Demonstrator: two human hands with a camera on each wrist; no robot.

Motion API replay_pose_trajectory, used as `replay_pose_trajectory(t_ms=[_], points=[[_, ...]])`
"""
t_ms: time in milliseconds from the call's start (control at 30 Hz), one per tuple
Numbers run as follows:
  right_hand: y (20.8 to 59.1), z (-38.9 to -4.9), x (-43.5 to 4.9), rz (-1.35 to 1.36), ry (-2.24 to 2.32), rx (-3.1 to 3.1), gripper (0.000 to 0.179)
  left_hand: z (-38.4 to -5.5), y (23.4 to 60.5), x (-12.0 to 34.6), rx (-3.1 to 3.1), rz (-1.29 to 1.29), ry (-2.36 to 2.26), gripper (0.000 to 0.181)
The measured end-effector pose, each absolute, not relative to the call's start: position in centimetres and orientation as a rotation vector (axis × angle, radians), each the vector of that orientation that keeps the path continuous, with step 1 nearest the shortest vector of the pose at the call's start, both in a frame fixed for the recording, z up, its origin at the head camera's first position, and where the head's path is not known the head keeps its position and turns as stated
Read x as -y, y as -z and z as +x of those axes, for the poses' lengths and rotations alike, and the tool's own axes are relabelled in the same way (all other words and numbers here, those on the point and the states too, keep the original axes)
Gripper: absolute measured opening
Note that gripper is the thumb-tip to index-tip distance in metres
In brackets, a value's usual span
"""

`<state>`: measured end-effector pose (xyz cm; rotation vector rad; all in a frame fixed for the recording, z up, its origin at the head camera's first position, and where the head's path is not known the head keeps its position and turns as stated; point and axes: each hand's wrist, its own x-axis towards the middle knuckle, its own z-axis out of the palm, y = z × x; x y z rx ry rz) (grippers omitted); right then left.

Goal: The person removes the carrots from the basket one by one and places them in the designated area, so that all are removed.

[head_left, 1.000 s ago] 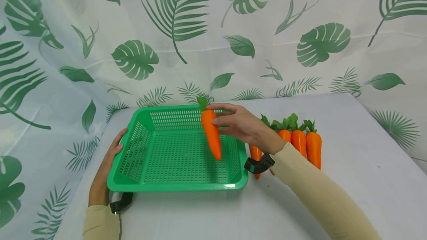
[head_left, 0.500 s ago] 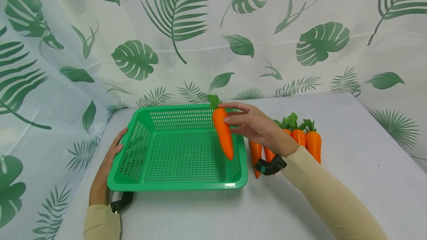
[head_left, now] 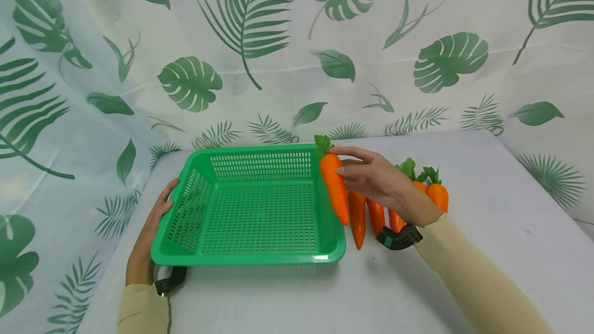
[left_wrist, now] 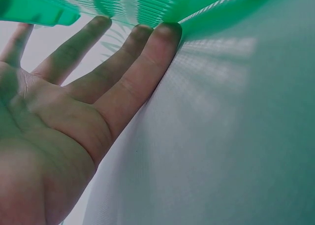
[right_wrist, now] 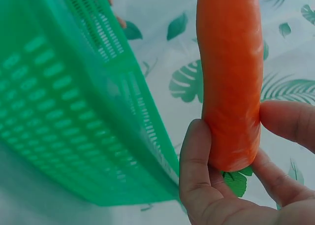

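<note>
My right hand (head_left: 378, 179) pinches an orange carrot (head_left: 335, 188) near its leafy top, holding it above the right rim of a green plastic basket (head_left: 246, 260). The carrot's tip points down. In the right wrist view, thumb and fingers press on both sides of the carrot (right_wrist: 230, 82), beside the basket wall (right_wrist: 54, 87). My left hand (head_left: 155, 218) lies against the basket's left side. Its fingers (left_wrist: 133, 82) are extended and touch the slotted wall in the left wrist view. The basket's visible inside holds nothing.
To the right of the basket several more carrots (head_left: 358, 218) lie side by side on the white tabletop (head_left: 492, 210), some partly hidden behind my right hand and wrist. A leaf-printed curtain (head_left: 371, 81) hangs behind the table and along its left.
My right hand has carried the carrot rightward, from over the basket's inside to its right rim. My left hand and the basket stay in place.
</note>
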<state>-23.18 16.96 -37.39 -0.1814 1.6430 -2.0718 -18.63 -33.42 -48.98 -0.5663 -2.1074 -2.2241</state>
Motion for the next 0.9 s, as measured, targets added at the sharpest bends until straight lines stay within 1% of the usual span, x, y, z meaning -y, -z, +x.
replay_pose_trajectory(t_ms=[67, 300, 400, 700, 900], points=[[37.5, -23.0, -17.5, -0.165, 2.076, -1.647, 0.048, -18.5, 49.0, 33.4, 2.103, -0.553, 2.231, 0.051], [37.5, -22.8, -18.8, -0.171, 2.091, -1.663, 0.048, -18.8, 48.4, 33.4, 2.259, -0.342, 2.178, 0.065], [37.5, -22.7, -19.4, -0.16, 2.107, -1.667, 0.046, -18.9, 48.1, 33.4, 2.303, -0.281, 2.176, 0.068], [38.0, -22.4, -21.2, -0.141, 2.124, -1.68, 0.035, -18.9, 48.0, 33.4, 2.338, -0.273, 2.161, 0.068], [38.5, -22.3, -22.5, -0.12, 2.142, -1.647, 0.034, -18.8, 48.0, 33.5, 2.344, -0.277, 2.174, 0.068]])
